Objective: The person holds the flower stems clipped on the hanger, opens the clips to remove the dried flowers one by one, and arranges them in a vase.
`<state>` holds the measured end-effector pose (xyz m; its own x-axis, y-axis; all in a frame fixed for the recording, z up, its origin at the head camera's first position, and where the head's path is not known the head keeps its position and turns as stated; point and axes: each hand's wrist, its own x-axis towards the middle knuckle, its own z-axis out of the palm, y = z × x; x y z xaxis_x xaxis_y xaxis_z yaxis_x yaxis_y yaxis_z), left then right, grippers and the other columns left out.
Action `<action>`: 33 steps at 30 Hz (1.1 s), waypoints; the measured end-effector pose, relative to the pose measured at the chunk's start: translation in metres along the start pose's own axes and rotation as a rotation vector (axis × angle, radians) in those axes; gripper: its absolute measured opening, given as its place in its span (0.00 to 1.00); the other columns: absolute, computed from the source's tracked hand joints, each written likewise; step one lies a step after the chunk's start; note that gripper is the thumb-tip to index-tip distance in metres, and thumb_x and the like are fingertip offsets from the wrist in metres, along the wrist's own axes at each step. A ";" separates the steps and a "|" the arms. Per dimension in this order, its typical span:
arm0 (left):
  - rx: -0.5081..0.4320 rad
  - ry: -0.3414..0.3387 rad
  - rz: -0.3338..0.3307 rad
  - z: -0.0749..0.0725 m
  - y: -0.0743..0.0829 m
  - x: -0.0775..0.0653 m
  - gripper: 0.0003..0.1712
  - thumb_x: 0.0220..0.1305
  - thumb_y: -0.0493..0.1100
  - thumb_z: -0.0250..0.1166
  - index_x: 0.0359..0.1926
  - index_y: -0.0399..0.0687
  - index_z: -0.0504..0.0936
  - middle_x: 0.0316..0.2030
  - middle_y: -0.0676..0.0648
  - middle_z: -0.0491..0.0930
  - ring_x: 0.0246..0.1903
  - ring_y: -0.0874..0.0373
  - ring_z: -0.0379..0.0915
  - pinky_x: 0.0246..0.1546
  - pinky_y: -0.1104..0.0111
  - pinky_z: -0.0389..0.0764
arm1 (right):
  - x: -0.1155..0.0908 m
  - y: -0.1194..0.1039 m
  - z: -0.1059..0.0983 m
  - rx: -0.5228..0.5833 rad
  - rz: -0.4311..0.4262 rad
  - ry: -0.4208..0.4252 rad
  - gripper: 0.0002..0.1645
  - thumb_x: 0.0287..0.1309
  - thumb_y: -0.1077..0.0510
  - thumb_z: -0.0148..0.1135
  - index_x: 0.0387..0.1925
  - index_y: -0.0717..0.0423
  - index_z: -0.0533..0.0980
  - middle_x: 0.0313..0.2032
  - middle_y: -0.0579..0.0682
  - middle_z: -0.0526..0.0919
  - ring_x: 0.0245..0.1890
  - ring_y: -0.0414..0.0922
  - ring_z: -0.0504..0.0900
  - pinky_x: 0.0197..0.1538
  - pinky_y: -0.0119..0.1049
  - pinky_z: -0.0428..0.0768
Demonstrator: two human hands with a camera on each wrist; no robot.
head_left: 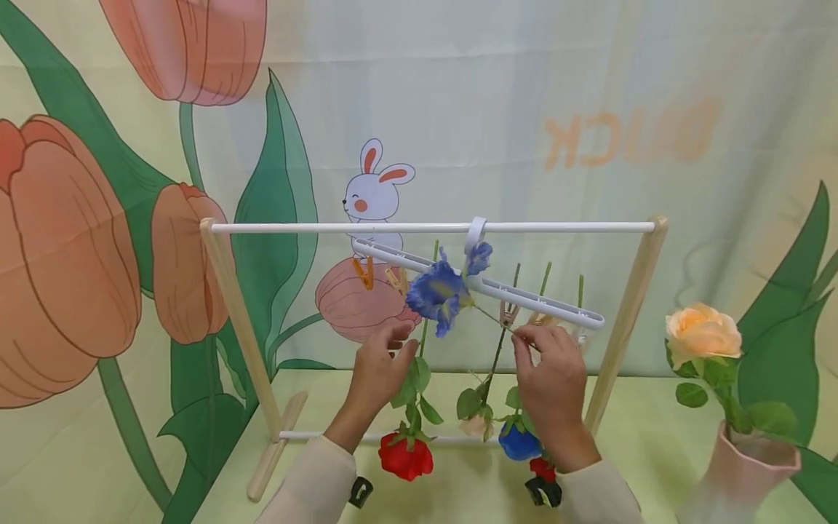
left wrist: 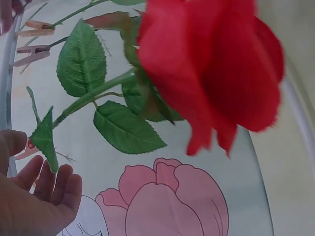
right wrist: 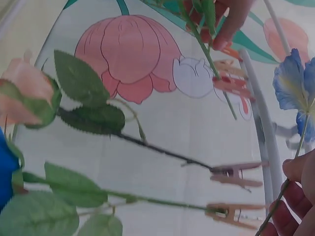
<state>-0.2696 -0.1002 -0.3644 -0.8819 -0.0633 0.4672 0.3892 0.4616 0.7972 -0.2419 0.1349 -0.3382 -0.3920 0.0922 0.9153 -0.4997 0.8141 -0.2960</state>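
Observation:
My right hand (head_left: 553, 375) pinches the thin stem of a blue iris (head_left: 440, 291), its bloom in front of a tilted white clip hanger (head_left: 537, 300). The right wrist view shows this stem (right wrist: 279, 201) between thumb and fingers. My left hand (head_left: 382, 367) holds nothing; its fingers are loosely bent beside the stem of an upside-down red rose (head_left: 406, 456). In the left wrist view a rose leaf (left wrist: 47, 140) overlaps the fingertips. Wooden clothespins (right wrist: 231, 214) on the hanger grip other stems, among them a pale pink rose (right wrist: 29, 91) and a blue rose (head_left: 519, 441).
The hanger's hook (head_left: 476, 233) sits on the white rail (head_left: 327, 228) of a wooden-legged rack (head_left: 238, 320). An orange clothespin (head_left: 363, 274) is at the hanger's left end. On the right, a pink vase (head_left: 740, 466) holds a peach rose (head_left: 703, 332). Black clips (head_left: 543, 492) lie low in front.

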 end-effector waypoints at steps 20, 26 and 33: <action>-0.085 -0.059 -0.109 0.016 0.011 0.020 0.23 0.69 0.46 0.66 0.62 0.46 0.80 0.50 0.44 0.85 0.51 0.47 0.82 0.54 0.55 0.84 | 0.001 0.078 -0.090 -0.133 0.241 0.221 0.06 0.59 0.64 0.71 0.37 0.64 0.87 0.32 0.61 0.86 0.34 0.12 0.64 0.41 0.12 0.63; -0.093 -0.073 -0.127 0.019 0.010 0.021 0.23 0.69 0.46 0.66 0.62 0.46 0.80 0.49 0.44 0.86 0.49 0.47 0.83 0.53 0.55 0.84 | 0.002 0.092 -0.112 -0.152 0.339 0.268 0.09 0.62 0.62 0.69 0.39 0.66 0.86 0.32 0.41 0.80 0.35 0.12 0.65 0.42 0.11 0.64; -0.078 -0.045 -0.111 0.024 0.010 0.022 0.17 0.68 0.42 0.66 0.55 0.43 0.82 0.44 0.43 0.87 0.47 0.48 0.83 0.52 0.54 0.84 | -0.004 0.108 -0.130 -0.237 0.508 0.264 0.15 0.69 0.52 0.62 0.45 0.59 0.86 0.34 0.12 0.63 0.35 0.11 0.63 0.40 0.15 0.61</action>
<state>-0.2911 -0.0758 -0.3555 -0.9311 -0.0699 0.3581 0.3063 0.3837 0.8712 -0.1937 0.2968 -0.3385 -0.3165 0.6159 0.7215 -0.1033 0.7337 -0.6716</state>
